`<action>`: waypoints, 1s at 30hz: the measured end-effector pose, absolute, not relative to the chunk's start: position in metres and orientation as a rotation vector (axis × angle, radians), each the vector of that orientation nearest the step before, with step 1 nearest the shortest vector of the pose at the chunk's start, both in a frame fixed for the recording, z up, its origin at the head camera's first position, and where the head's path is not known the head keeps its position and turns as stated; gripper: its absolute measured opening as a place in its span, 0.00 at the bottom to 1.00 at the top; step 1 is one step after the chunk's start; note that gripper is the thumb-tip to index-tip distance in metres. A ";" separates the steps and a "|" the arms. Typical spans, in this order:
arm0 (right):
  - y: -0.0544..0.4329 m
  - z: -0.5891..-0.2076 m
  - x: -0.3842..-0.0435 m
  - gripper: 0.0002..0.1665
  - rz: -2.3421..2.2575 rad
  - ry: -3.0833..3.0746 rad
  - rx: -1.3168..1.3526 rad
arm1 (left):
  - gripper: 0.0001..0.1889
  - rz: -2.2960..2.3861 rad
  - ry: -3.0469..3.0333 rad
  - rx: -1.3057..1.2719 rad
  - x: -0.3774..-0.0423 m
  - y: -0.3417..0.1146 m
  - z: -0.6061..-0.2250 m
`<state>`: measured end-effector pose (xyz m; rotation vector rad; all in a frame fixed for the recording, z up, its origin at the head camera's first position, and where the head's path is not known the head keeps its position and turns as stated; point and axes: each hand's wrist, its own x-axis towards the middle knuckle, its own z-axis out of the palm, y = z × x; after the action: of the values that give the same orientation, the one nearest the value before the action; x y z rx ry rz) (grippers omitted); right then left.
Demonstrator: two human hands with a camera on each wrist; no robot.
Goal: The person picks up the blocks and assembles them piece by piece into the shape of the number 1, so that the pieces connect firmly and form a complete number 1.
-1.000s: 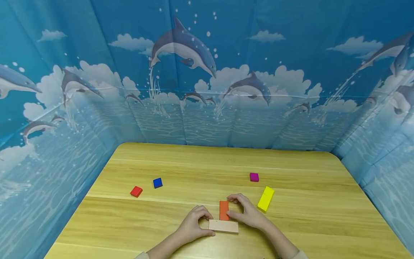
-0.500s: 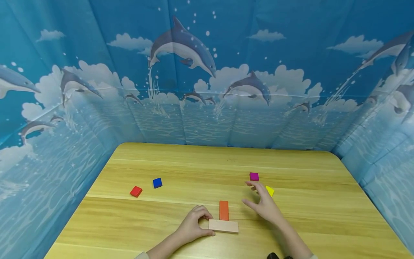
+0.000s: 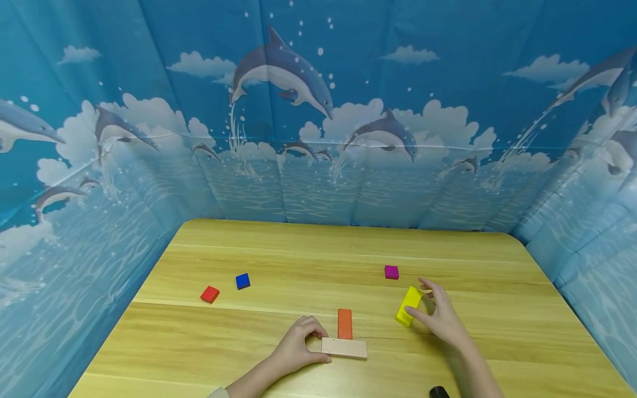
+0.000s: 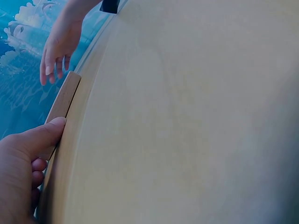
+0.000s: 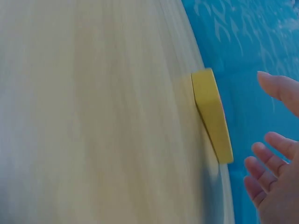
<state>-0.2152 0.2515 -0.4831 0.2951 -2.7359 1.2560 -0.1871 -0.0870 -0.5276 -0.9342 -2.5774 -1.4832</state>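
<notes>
My left hand [image 3: 298, 347] holds the left end of a plain wooden block [image 3: 345, 348] lying on the table, thumb along the near side and fingers at the far side. In the left wrist view the thumb presses the edge of that block [image 4: 64, 95]. An orange block [image 3: 345, 323] lies right behind it, pointing away. My right hand [image 3: 444, 320] hovers by a yellow block [image 3: 412, 297], thumb and fingers spread to either side. The right wrist view has the yellow block [image 5: 212, 112] on the table, apart from the fingers.
A purple block [image 3: 391, 272] lies behind the yellow one. Farther left are a blue block [image 3: 242, 281] and a red block [image 3: 210, 294]. Some black object [image 3: 439, 392] shows at the bottom edge. A dolphin-print curtain [image 3: 318, 188] surrounds the wooden table [image 3: 298, 249].
My right hand has left the orange block and moved right, passing over the yellow block to its right side. The left hand and the wooden block have stayed put.
</notes>
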 end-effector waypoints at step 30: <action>0.271 -0.496 -0.204 0.61 1.193 -2.965 0.197 | 0.18 -1.471 -2.562 -0.938 -0.185 -0.086 -0.529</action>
<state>-0.2040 0.2706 -0.4962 0.1967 -2.9649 1.1931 -0.1848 -0.0855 -0.5290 -0.9379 -2.5619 -1.4712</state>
